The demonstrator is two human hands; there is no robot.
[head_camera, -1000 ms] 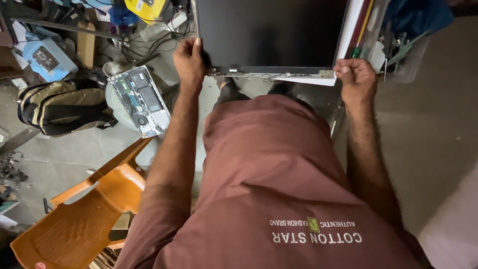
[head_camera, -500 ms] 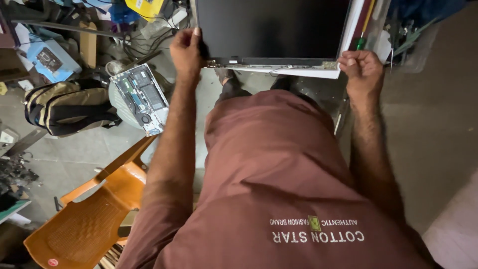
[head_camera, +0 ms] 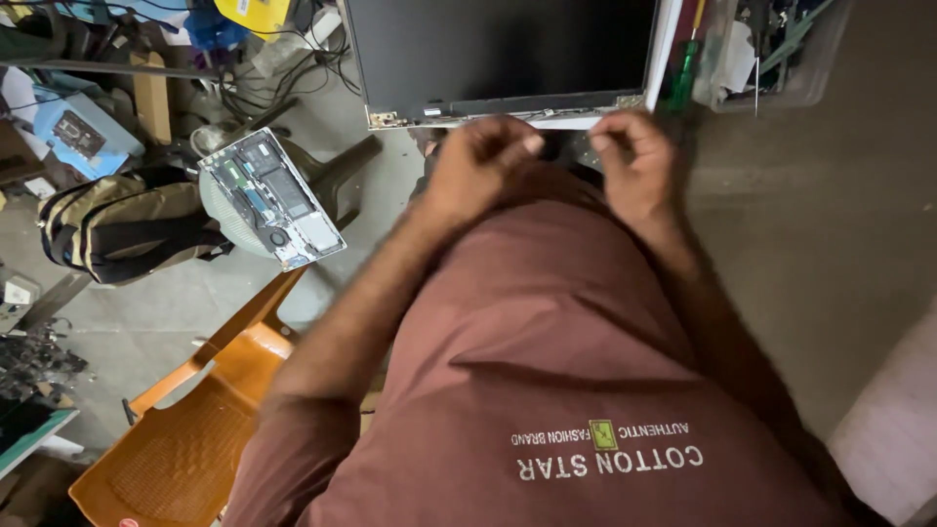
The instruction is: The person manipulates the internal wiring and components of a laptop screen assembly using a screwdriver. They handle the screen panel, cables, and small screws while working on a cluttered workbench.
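Head camera, looking straight down the person's chest and maroon shirt (head_camera: pixel 547 371) to a cluttered workshop floor. A laptop screen panel (head_camera: pixel 503 49) lies flat at the top middle of the view, dark glass up, its bare lower edge with exposed metal hinges running just above both hands.

The panel is likely light but fragile: thin, stiff glass that could crack if bent or pressed, so it looks safest held by the frame edges or near the hinge corners, never by the glass face.

The left hand (head_camera: pixel 478 166) hovers at the lower edge, left of centre, fingers curled loosely inward; motion blur hides whether it pinches anything or touches the panel. The right hand (head_camera: pixel 634 161) sits just beside it, near the right hinge corner, fingers bent and close together; whether they grip something small cannot be told.

Around them: a green-handled screwdriver (head_camera: pixel 686 68) just right of the panel, a clear plastic bin (head_camera: pixel 781 49) of tools beyond it, an opened laptop base (head_camera: pixel 271 200) showing its circuit boards at left, a striped backpack (head_camera: pixel 127 229), and an orange plastic chair (head_camera: pixel 185 439) at lower left.
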